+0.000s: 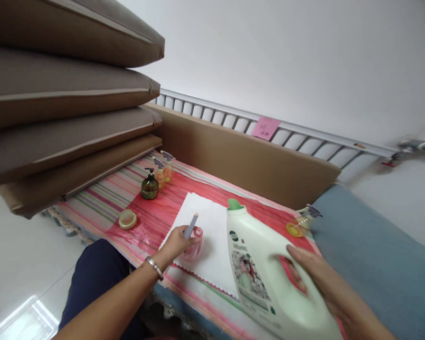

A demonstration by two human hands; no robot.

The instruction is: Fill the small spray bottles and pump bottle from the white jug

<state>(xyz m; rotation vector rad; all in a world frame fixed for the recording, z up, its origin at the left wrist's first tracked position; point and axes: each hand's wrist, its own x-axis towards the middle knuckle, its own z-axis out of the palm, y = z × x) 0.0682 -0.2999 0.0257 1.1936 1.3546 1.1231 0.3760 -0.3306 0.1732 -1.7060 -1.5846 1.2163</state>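
Note:
My left hand [176,244] is closed around a slim grey stick-like thing [190,226] with a pinkish tip; its exact kind does not show. Right beside those fingers stands a small see-through pink bottle [194,248] with an open neck, on a white sheet with a zigzag edge [216,217]. I cannot tell how firmly the hand touches it. On the right, my right hand [317,269] grips the handle of a large pale green detergent jug [276,288]. A green spout [235,204] tops the jug, which leans leftward. Its base is cut off by the frame.
Back left stand a dark green pump bottle [149,186] and two yellowish bottles [167,171] with grey tops. A round lidded tub [127,219] sits nearer. Another yellowish bottle [301,224] is at right. Brown cushions [74,123] tower at left; a brown board [241,156] lines the back.

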